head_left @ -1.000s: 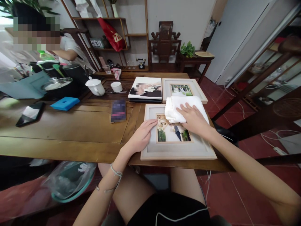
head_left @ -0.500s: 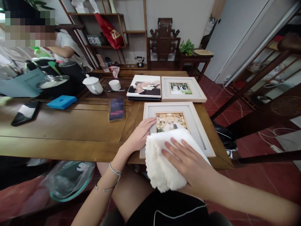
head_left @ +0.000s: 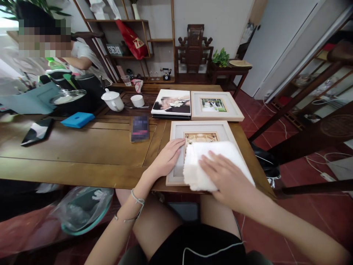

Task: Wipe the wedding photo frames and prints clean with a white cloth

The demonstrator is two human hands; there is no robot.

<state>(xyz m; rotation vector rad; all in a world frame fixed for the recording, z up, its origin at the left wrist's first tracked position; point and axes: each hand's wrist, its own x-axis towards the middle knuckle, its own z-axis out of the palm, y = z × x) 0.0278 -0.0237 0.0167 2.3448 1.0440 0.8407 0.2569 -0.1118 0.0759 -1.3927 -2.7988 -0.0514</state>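
Observation:
A light wooden picture frame with a pale mat and a wedding photo lies flat at the table's front edge. My right hand holds a folded white cloth, pressed against the frame's lower right part with the fingers stretched over it. The cloth hides the lower part of the photo. On the frame's left side rests my left hand, flat, its fingers extended together and their tips by the photo's left edge. It holds nothing.
Behind lie a second framed photo and a stack with a couple's picture. Leftward are a dark booklet, a white cup, a lidded mug and a blue block. A person sits at the far left.
My right hand has moved the cloth up and slightly right, from hanging over the frame's front edge to lying across the photo. My left hand stays on the frame's left side.

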